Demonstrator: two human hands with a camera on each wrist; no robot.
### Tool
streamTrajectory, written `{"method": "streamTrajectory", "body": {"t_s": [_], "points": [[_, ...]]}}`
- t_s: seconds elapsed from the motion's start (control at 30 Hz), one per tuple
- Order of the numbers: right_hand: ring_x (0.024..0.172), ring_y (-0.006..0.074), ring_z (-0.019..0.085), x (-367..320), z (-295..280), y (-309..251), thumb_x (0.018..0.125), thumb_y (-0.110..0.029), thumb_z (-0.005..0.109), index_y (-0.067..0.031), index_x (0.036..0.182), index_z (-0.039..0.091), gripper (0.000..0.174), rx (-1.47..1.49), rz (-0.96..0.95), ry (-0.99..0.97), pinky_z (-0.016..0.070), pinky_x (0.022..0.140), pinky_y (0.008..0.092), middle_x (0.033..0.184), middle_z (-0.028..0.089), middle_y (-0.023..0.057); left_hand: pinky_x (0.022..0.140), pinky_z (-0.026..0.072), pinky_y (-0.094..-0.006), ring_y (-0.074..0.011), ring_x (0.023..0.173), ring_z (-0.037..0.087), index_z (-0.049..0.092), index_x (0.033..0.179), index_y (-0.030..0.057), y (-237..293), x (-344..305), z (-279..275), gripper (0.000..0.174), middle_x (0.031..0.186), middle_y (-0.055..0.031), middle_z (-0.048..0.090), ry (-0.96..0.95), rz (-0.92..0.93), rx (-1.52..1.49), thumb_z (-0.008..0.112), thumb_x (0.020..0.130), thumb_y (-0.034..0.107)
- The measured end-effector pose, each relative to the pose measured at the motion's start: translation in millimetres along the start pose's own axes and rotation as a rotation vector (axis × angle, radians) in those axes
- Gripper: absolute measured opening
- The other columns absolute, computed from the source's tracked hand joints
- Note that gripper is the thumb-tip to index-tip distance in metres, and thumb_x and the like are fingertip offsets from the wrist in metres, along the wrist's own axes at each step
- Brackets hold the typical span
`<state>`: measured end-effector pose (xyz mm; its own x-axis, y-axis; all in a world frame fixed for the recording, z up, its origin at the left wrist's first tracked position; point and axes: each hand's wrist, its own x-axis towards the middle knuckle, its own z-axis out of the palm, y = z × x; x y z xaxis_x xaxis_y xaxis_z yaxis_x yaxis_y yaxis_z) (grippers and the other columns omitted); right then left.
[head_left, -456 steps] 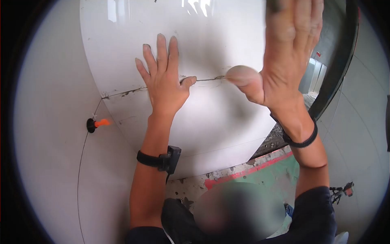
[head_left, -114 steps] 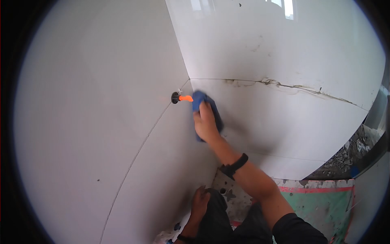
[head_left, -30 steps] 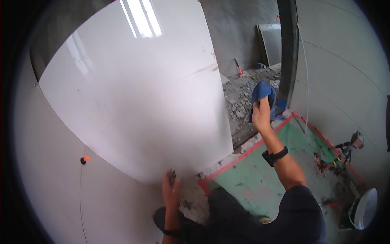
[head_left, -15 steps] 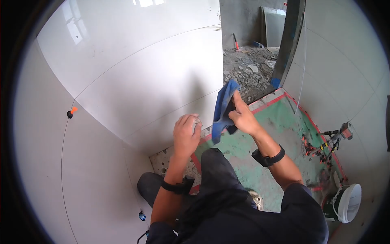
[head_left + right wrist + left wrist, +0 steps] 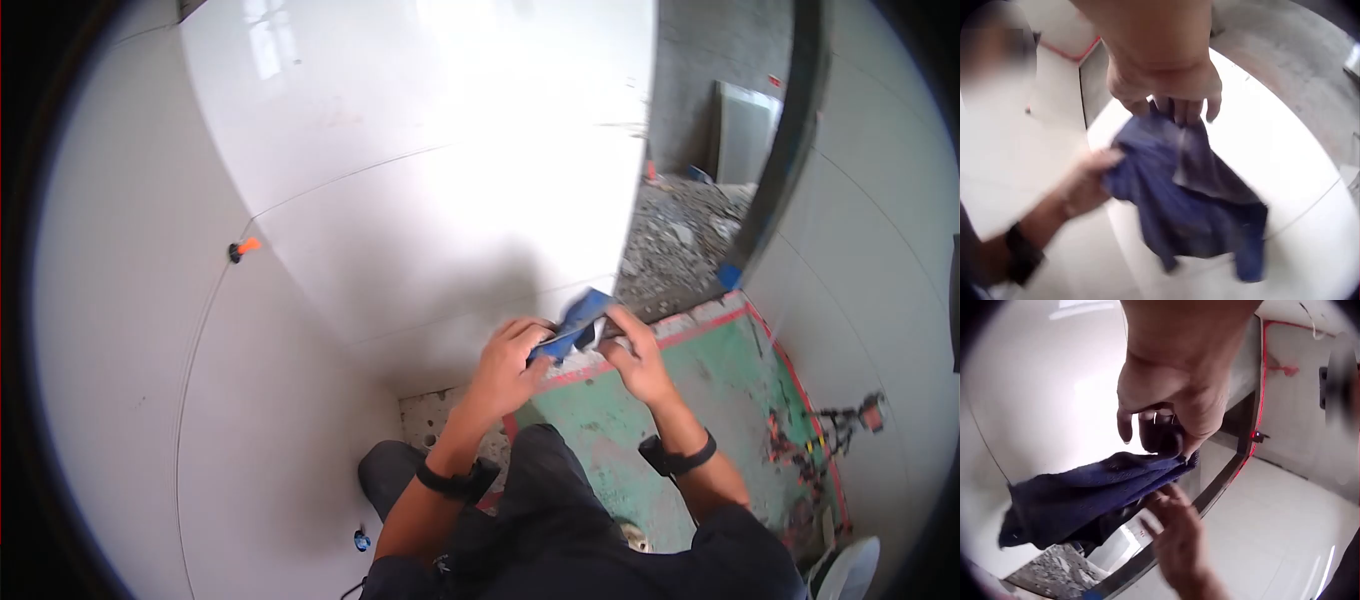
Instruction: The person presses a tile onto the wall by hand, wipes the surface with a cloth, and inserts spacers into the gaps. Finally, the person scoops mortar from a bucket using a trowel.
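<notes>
Both hands hold a blue cloth (image 5: 577, 325) in front of the white tiled wall (image 5: 450, 220). The left hand (image 5: 508, 368) pinches its left end between thumb and fingers. At its other side the right hand (image 5: 638, 358) grips the cloth with thumb and fingers. In the left wrist view the cloth (image 5: 1097, 494) hangs in folds below the left hand (image 5: 1172, 400). The right wrist view shows the cloth (image 5: 1179, 181) bunched under the right hand (image 5: 1166, 90), somewhat blurred.
An orange and black clip (image 5: 240, 250) sticks out of the left wall's joint. Rubble (image 5: 680, 235) lies beyond the doorway at the right. Green sheeting with red tape (image 5: 640, 430) covers the floor. Tools (image 5: 830, 430) and a white bucket (image 5: 848, 575) stand at the right.
The right hand has brought the cloth down from the wall and doorway side to the front of the body. The left hand has risen from low down and now holds the cloth too. The view has shifted.
</notes>
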<state>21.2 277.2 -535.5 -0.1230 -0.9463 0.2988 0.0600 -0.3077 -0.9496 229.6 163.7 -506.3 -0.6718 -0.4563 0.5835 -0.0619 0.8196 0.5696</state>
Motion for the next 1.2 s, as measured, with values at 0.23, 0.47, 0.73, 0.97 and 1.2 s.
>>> {"method": "streamTrajectory", "body": {"t_s": [0.23,0.47,0.73,0.97,1.2], "points": [[0.122,0.0214,0.049,42.9,86.4,131.9,0.103,-0.031,0.051,-0.0023,0.146,0.037,0.054,0.378,0.161,-0.03,0.0419,0.1,0.0362,0.136,0.05,0.01,0.099,0.0459,-0.0356,-0.0285,0.114,0.06,0.062,0.116,-0.0031,-53.4,8.3,-21.6,0.031,0.118,-0.0157,0.063,0.044,-0.103,0.047,0.066,0.092,0.017],[0.08,0.0229,0.067,125.8,128.6,114.2,0.104,-0.015,0.049,-0.0036,0.12,0.06,0.022,0.728,0.195,-0.127,0.0544,0.064,0.0318,0.101,0.069,0.0081,0.087,0.0515,-0.0349,-0.0253,0.101,0.068,0.063,0.116,-0.0031,-159.8,-138.0,-60.3,0.033,0.112,-0.0163,0.07,0.61,-0.749,-0.278,0.065,0.095,0.022],[0.12,0.0374,0.053,333.1,296.3,7.1,0.085,-0.009,0.059,-0.0003,0.115,0.065,0.032,-1.139,-1.147,0.083,0.0338,0.114,0.0513,0.12,0.061,0.0184,0.081,0.0527,-0.034,-0.0247,0.089,0.07,0.066,0.111,-0.0006,-87.5,-192.9,-71.6,0.027,0.101,-0.016,0.072,0.63,-0.841,-0.066,0.068,0.092,0.019],[0.134,0.0302,0.047,395.2,347.3,42.5,0.089,-0.018,0.06,-0.0021,0.094,0.072,0.02,-0.676,-1.321,-0.1,0.0352,0.115,0.0459,0.136,0.057,0.0165,0.093,0.0487,-0.0373,-0.0307,0.101,0.067,0.068,0.109,0.0001,-79.2,-222.7,-67.6,0.027,0.106,-0.0178,0.07,0.534,-0.856,0.159,0.069,0.088,0.015],[0.14,0.0242,0.041,354.6,178.0,6.0,0.086,-0.022,0.06,-0.0111,0.091,0.075,0.02,-1.39,-1.453,0.023,0.0303,0.118,0.0454,0.147,0.052,0.0071,0.091,0.0485,-0.0368,-0.0282,0.095,0.065,0.065,0.109,-0.005,-84.9,-224.1,-53.5,0.026,0.102,-0.0181,0.069,0.515,-0.94,0.057,0.066,0.088,0.01]]}}
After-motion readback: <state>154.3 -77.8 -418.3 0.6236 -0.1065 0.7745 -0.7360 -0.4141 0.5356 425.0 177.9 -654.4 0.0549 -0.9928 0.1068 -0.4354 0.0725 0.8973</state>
